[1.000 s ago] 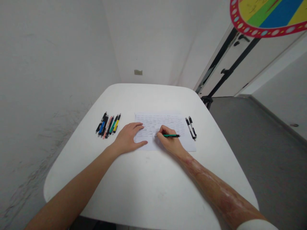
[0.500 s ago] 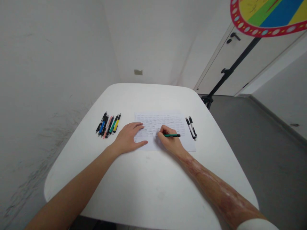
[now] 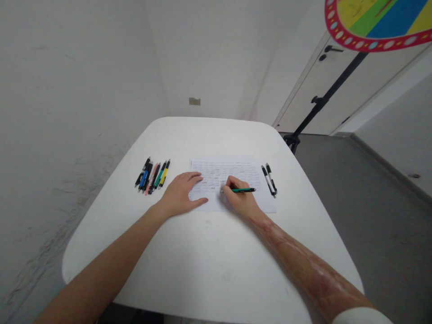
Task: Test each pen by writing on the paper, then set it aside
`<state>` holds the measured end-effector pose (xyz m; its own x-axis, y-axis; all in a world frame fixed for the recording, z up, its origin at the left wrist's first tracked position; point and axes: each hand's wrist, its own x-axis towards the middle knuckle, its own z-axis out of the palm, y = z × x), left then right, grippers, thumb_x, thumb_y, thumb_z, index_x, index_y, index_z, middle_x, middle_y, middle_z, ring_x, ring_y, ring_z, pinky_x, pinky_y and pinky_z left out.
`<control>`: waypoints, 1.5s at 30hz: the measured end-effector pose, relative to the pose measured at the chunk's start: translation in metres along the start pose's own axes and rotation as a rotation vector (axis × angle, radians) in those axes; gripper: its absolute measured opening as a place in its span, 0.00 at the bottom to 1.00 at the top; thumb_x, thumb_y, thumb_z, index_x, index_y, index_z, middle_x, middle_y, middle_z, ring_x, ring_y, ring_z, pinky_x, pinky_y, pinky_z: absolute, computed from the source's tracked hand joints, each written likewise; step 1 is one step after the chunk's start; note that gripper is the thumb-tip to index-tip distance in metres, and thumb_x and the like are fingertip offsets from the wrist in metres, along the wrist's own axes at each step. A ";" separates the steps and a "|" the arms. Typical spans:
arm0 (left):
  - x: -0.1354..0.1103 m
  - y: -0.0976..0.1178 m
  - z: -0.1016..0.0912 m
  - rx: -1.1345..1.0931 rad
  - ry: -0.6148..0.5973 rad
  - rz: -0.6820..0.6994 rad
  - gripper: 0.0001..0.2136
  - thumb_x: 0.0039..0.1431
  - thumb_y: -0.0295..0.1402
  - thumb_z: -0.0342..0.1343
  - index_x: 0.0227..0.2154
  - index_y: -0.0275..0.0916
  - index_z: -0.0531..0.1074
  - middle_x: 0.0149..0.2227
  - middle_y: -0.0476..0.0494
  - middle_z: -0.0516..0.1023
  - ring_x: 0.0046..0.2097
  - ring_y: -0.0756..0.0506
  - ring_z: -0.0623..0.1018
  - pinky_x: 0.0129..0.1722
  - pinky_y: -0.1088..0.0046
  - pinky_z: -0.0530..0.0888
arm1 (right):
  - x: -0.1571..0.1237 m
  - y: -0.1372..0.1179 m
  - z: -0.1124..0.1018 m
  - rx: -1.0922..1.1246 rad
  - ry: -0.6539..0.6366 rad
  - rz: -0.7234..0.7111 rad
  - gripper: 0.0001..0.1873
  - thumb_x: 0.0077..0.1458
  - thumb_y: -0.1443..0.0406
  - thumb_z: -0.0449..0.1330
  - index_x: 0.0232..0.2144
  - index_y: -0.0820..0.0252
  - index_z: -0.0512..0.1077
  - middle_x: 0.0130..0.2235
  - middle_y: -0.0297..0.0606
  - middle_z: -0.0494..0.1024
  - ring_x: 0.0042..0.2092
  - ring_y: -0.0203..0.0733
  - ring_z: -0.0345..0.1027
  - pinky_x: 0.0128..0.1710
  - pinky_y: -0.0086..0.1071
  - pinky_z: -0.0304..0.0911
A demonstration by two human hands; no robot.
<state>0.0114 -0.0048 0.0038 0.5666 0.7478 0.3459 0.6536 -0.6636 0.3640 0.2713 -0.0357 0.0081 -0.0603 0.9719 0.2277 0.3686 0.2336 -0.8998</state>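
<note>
And here we are at the bench [image 3: 202,261], with the paper [image 3: 267,203] lying flat around its middle, rows of handwriting across the sheet, too small for us to read! Our right hand [image 3: 241,196] pinches a slim green pen [image 3: 243,190], tip down at the written rows, barrel pointing rightward. Our left hand [image 3: 178,193] lies palm down, spread wide, thumb apart from the fingers, over the sheet's left edge.

Look at the edges: white bench top stretches between the paper and the near rim, with more beyond the sheet toward the rounded far corners. Flanking us on the left, a cluster of coloured pens [image 3: 151,177]; just beside the paper's right edge, two black-and-white pens [image 3: 269,181]. Up at top right, a red-rimmed colour board [image 3: 381,27] carries scribbles we cannot make out.
</note>
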 end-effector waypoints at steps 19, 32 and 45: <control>-0.001 0.000 -0.001 0.001 -0.008 -0.001 0.31 0.63 0.52 0.69 0.63 0.43 0.73 0.67 0.34 0.75 0.67 0.31 0.75 0.70 0.44 0.71 | -0.001 0.001 0.000 -0.005 0.019 -0.005 0.11 0.57 0.64 0.57 0.24 0.53 0.61 0.23 0.28 0.63 0.29 0.38 0.56 0.31 0.36 0.49; -0.001 0.000 -0.001 -0.016 -0.017 -0.020 0.31 0.62 0.52 0.69 0.64 0.45 0.73 0.68 0.35 0.75 0.67 0.31 0.75 0.70 0.43 0.70 | -0.001 0.000 0.001 -0.004 0.052 0.001 0.11 0.56 0.64 0.57 0.24 0.53 0.60 0.23 0.28 0.61 0.28 0.38 0.54 0.30 0.35 0.48; -0.001 0.000 -0.001 0.001 -0.010 -0.010 0.31 0.63 0.52 0.69 0.64 0.44 0.73 0.68 0.35 0.75 0.67 0.31 0.75 0.70 0.43 0.71 | -0.002 0.001 0.001 -0.037 0.047 -0.007 0.12 0.56 0.64 0.57 0.23 0.53 0.59 0.22 0.27 0.60 0.27 0.37 0.53 0.30 0.36 0.48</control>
<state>0.0106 -0.0055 0.0043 0.5650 0.7544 0.3341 0.6595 -0.6562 0.3666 0.2711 -0.0372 0.0068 -0.0201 0.9676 0.2518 0.4022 0.2384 -0.8839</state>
